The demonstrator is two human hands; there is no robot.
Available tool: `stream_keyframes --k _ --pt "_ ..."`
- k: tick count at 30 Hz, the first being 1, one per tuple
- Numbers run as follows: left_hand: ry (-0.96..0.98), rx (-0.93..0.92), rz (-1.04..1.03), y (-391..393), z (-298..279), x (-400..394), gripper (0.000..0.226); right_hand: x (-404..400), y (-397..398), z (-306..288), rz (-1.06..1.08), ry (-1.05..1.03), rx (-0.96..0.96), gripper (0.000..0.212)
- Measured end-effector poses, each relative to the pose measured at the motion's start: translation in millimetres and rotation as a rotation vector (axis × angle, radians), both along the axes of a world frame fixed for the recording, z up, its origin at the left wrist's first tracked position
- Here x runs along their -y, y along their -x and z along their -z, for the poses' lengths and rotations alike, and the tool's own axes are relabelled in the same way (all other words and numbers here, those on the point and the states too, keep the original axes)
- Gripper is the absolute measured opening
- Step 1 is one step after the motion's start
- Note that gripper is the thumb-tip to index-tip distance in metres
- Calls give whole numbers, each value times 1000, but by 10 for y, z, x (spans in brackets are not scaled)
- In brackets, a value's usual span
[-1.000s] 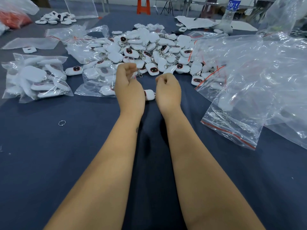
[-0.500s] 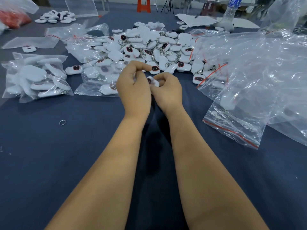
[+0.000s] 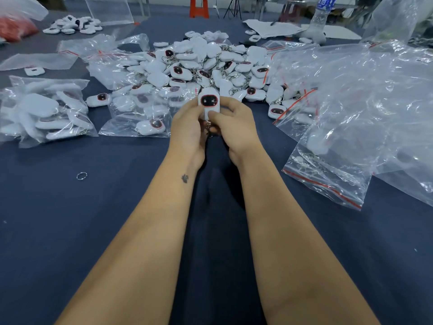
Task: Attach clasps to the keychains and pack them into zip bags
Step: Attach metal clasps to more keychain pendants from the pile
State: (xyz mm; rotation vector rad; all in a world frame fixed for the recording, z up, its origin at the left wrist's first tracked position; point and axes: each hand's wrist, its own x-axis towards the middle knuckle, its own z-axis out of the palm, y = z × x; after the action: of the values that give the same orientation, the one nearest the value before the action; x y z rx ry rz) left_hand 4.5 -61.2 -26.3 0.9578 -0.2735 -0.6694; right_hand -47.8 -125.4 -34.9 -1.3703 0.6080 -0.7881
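Keychain (image 3: 209, 103), a white padded figure with a dark, red-rimmed face, stands upright between both hands above the dark blue surface (image 3: 70, 231), its face turned toward the camera. The left hand (image 3: 187, 130) wraps its left side, and the right hand (image 3: 236, 127) holds the other side, thumb laid across the lower front. Both grips are pinched onto this one piece. Bits of metal hardware (image 3: 208, 126) show just under it between the palms; what part this is cannot be told.

Just behind the hands lies a big heap of loose keychains (image 3: 201, 64), many with metal clasps showing. Left of the hands sit two filled zip bags: one (image 3: 138, 113) near the left hand, another (image 3: 44, 111) farther out toward the edge. A small metal ring (image 3: 81, 176) lies alone on the cloth, well apart from the left forearm. To the right a pile of clear zip bags (image 3: 365, 109) with red seal strips spreads over the surface; the nearest one (image 3: 328, 177) holds a few metal pieces. A plastic bottle (image 3: 321, 12) stands at the far edge.
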Motion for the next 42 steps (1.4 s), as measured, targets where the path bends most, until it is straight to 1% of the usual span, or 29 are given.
stream_keyframes --k 3,6,14,20,24,27,31,37,42 --pt "-30 -3 17 2 6 -9 31 -9 -10 1 14 20 -24 28" --pt "-31 17 35 20 11 -6 27 -23 -19 0 24 23 -48 25" --pt "-53 85 72 6 26 -10 30 -49 -11 -17 43 17 -54 26" --pt "-60 42 35 42 11 -7 36 -63 -14 -21 71 38 -64 18" --pt "-32 29 40 60 0 -16 34 -68 -6 -27 71 10 -20 22" --pt "-22 59 63 52 7 -24 33 -76 -8 -32 81 -13 17 26" --pt "-26 80 86 32 8 -36 33 -95 -22 -33 95 5 -18 23" --pt "19 13 102 23 12 -56 38 -108 -19 -45 101 42 -62 16" --pt "-4 34 93 11 19 -49 31 -125 -20 -53 125 52 -75 18"
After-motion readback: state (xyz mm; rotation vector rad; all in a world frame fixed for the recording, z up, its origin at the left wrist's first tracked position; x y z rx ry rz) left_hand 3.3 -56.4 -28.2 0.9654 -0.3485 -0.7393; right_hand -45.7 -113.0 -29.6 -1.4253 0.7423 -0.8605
